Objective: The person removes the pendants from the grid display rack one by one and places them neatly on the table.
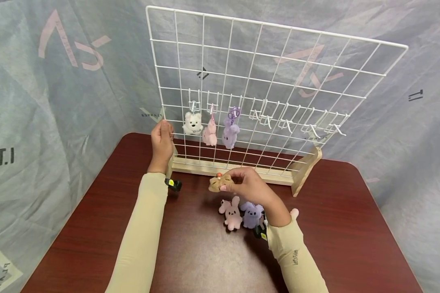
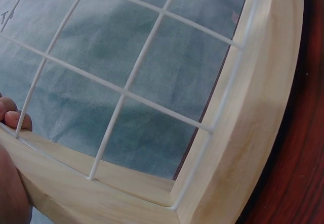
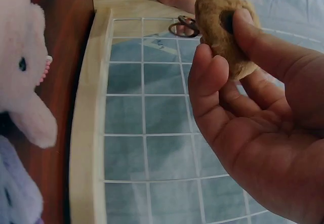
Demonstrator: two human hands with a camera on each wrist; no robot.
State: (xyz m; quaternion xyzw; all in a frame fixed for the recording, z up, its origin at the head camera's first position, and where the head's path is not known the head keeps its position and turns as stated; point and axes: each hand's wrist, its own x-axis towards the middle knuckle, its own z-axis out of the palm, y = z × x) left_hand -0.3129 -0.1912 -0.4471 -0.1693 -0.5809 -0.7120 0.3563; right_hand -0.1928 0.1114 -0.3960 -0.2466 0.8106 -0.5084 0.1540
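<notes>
**Brown plush in the right hand, left hand on the rack**

Right hand (image 1: 251, 188): grip closed on a small brown plush keychain (image 1: 215, 185), pinched between thumb and fingers. I have it up off the table (image 1: 190, 256), in front of the rack's wooden base (image 1: 194, 165) and below the hanging row. My right wrist view gives a metal ring (image 3: 183, 28) at one end of it and a dark spot beside the thumb tip; the head view adds a small orange-red dot (image 1: 219, 175) at its upper edge.

Left hand (image 1: 162, 140): grip wrapped around the left edge of the white wire rack (image 1: 278, 25). Left wrist view puts the fingertips (image 2: 17, 120) on the far side of the wood there.

On the rack, left to right: white plush (image 1: 193, 124), pink plush (image 1: 210, 135), purple plush (image 1: 230, 135), each hanging from a hook. More white hooks (image 1: 311, 130) carry the row on to the right.

On the table, below the right hand: pink rabbit (image 1: 233, 218) and purple rabbit (image 1: 251, 216), side by side, the purple one close against the wrist in my view. Something pale pink (image 1: 294, 213) shows past the right sleeve (image 1: 297, 256), too covered for me to name. Grey printed cloth (image 1: 77, 106) behind everything.
</notes>
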